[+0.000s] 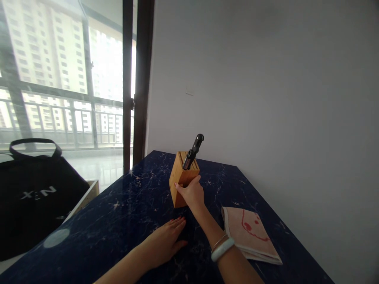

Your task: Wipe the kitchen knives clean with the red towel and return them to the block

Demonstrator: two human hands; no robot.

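A wooden knife block [177, 177] stands on the dark blue marbled table [133, 209]. Black-handled tools [196, 145], one with a silvery end, stick up out of its slotted top. My right hand [192, 192] grips the front of the block, thumb on its left side and the other fingers around the right, partly hidden. My left hand [167, 239] lies flat on the table nearer to me, in front of the block, fingers stretched out and holding nothing. A folded pink towel [248, 232] with a red pattern and white edge lies right of my right forearm.
A black bag [35, 197] with white letters rests at the left beyond the table's edge, by a light-coloured box edge [85, 197]. A grey-white wall [251, 90] rises behind the table, and a dark-framed window [128, 79] is at the left.
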